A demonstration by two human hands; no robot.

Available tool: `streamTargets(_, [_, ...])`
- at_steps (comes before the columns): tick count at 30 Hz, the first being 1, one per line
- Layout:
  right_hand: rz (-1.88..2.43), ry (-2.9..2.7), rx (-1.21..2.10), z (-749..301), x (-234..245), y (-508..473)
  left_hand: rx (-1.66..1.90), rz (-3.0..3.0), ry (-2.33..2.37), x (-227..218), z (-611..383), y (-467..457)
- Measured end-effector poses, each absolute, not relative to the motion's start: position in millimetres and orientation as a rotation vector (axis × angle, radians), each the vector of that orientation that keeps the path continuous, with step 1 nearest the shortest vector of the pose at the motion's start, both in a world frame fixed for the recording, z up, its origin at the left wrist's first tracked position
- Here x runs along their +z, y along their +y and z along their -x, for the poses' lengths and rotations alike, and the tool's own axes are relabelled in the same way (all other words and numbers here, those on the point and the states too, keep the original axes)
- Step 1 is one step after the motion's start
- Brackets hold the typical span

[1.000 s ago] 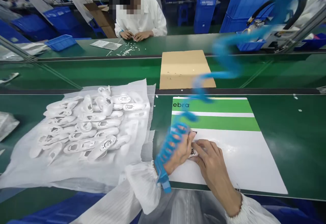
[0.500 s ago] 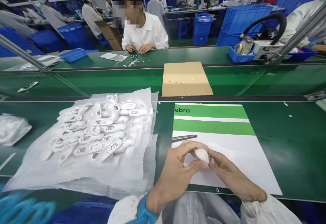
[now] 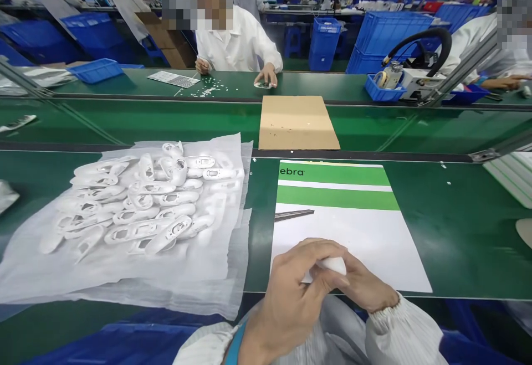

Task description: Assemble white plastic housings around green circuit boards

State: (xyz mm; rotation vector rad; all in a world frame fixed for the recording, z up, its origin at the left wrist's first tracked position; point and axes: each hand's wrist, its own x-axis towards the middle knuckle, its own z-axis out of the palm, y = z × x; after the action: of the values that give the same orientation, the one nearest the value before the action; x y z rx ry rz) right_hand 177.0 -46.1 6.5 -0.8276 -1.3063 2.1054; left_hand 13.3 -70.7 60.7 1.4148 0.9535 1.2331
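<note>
Between my two hands is a small white plastic casing (image 3: pixel 333 265), mostly covered by my fingers. My left hand (image 3: pixel 297 284) curls round it from the left, thumb and fingers closed on it. From the other side my right hand (image 3: pixel 366 282) pinches it, its fingers partly hidden behind the left ones. Both hands are above the near edge of a white and green printed sheet (image 3: pixel 353 237). Grey tweezers (image 3: pixel 294 215) lie on that sheet beyond my left hand. Left of my hands, a pile of similar white casings (image 3: pixel 137 232) rests on white foam sheeting (image 3: pixel 199 287).
A cardboard piece (image 3: pixel 297 124) leans at the belt's middle. Across it, a co-worker (image 3: pixel 236 44) sits with one hand on a small part near scattered white bits (image 3: pixel 208 88). A blue tray (image 3: pixel 95 70) and a blue bin with a bottle (image 3: pixel 384 88) stand on the far bench.
The view has shifted slightly. My hands have turned the casing, and the left fingers now cover more of it. The co-worker's hand opposite has moved right, onto a small part.
</note>
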Motion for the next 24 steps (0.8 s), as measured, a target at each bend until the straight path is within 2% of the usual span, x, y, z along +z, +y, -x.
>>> streamTargets(6, [0.717,-1.283,2.126,-175,13,-47,1.393,-1.463,0.917,59,-17,-77])
streamTargets(9, [0.837,-1.354,2.064,-177,22,-47,1.36,-1.426,0.939,52,-10,-77])
streamTargets(15, [1.395,-1.631,1.476,-187,40,-53,1.317,-1.269,1.122,33,9,-71])
streamTargets(19, [1.539,-1.724,1.199,-189,48,-55,1.314,-1.208,1.157,26,12,-70])
streamTargets(24, [1.533,-1.962,0.849,-185,6,-48,1.098,-1.495,1.316,11,15,-57])
